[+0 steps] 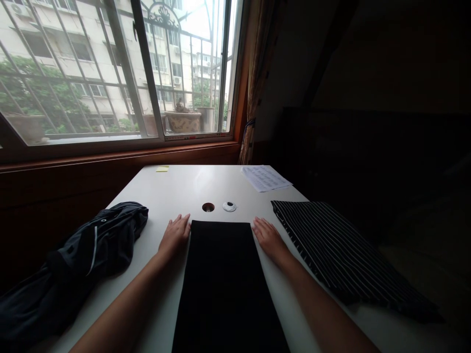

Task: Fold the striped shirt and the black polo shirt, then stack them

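A long piece of black cloth (225, 284) lies flat down the middle of the white table (165, 189), its far edge straight. Beside its far left corner rests my left hand (175, 234), fingers stretched out and pointing away from me. My right hand (269, 238) lies flat at the far right corner, its fingertips near the cloth's edge. Neither hand grips anything. The near end of the cloth runs out of view at the bottom.
Crumpled dark clothing (99, 250) hangs over the table's left side. Striped black cloth (342, 250) lies on the right. Farther back are papers (265, 177), a yellow sticky note (162, 168), a round hole (208, 207) and a round cover (229, 207). A barred window (176, 73) stands behind.
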The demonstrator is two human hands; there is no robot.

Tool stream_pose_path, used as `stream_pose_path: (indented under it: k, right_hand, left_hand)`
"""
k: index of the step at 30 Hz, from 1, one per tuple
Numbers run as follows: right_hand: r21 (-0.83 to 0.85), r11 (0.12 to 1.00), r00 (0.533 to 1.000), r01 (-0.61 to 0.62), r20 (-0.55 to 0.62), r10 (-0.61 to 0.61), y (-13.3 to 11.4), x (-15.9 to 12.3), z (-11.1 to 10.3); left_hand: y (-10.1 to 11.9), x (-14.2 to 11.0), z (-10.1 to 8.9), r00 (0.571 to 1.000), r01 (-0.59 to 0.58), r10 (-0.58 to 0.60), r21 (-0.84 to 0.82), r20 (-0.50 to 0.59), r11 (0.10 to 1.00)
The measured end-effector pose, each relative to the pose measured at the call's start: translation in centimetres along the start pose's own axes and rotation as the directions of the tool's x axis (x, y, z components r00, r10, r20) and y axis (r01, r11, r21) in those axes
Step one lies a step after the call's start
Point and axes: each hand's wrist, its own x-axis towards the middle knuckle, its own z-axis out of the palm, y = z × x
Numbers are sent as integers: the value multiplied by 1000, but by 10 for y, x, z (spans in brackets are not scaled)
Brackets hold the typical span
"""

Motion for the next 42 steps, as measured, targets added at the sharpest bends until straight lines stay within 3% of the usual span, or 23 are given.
stream_pose_path:
  k: [12, 21, 25, 30, 37, 42]
  right_hand:
    - [180, 978, 988, 109, -131, -86, -7, 3, 0]
    - [307, 950, 992, 52, -123, -15, -18, -1, -7]
    - [370, 929, 996, 3, -83, 29, -26, -5, -15]
    - [537, 841, 998, -64, 16, 65, -34, -9, -23]
    - [521, 852, 998, -55, -2, 65, -42, -11, -23]
    - [506, 843, 983, -181, 128, 135, -50, -14, -29]
  left_hand:
    - [2, -2, -10, 980, -198, 190, -199, -59, 960]
    - [5, -3, -10, 957, -289, 245, -426, -156, 857]
    - [7, -2, -11, 964, -264, 214, -483, -158, 835]
    - [9, -2, -13, 978, -206, 138, -615, -157, 761]
    - [6, 2, -11, 991, -79, -23, -702, -135, 708]
    - [-1, 7, -7, 983, 13, -147, -772, -105, 636]
